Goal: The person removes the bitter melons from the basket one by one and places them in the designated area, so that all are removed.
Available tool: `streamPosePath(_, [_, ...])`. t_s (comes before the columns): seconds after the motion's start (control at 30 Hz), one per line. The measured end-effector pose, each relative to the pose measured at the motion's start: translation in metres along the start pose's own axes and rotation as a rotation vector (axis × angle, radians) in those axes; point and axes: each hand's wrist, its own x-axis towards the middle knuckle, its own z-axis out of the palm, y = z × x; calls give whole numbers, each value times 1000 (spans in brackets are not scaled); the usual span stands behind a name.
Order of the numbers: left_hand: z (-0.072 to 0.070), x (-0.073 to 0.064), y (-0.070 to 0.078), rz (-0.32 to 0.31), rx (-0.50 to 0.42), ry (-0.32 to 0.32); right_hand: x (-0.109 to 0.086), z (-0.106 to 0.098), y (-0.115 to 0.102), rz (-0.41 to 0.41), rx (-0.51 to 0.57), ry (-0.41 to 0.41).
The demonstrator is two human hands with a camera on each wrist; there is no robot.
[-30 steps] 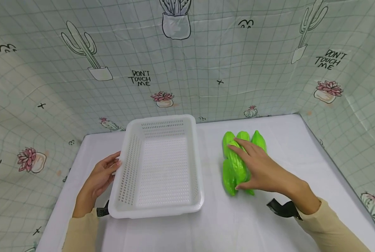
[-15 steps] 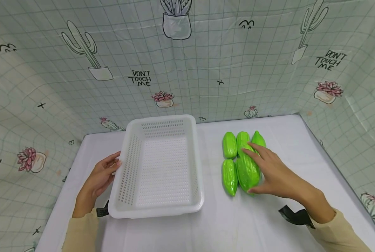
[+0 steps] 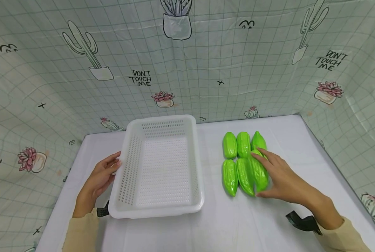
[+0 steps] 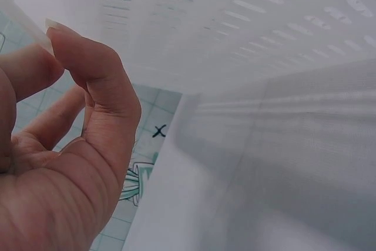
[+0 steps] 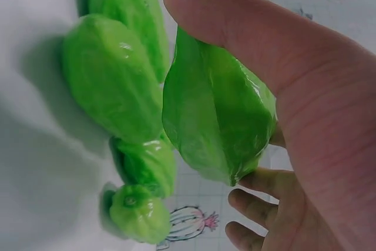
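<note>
My left hand (image 3: 100,175) pinches the left rim of a white plastic basket (image 3: 156,212); in the left wrist view thumb and fingers meet at the basket's edge. Toward the right, my right hand (image 3: 283,178) grips a glossy, ribbed green bitter melon (image 3: 259,174) between thumb and fingers. This melon is at the right end of the front row, beside another bitter melon (image 3: 245,176). Whether it touches the table cannot be told. A further melon (image 3: 230,177) lies at the row's left, and a back row (image 3: 243,144) of melons lies behind.
White cloth covers the table (image 3: 225,227). Behind and on both sides stands a grid-patterned curtain (image 3: 200,52) with cactus drawings. Black bands (image 3: 304,222) hang at the sleeves. The basket's perforated inside shows bare.
My right hand has carried the bitter melon rightward, from above the other melons to the right end of the front row, uncovering those beneath. My left hand and the basket stay still.
</note>
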Motion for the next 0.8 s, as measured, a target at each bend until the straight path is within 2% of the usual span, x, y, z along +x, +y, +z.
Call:
streamPosePath(0.33, [0,1,1,-5,-4,5,-14,5,12,68,10,-39])
streamPosePath(0.8, [1,0,2,-14,22,14,-26,16,26,50,21,-38])
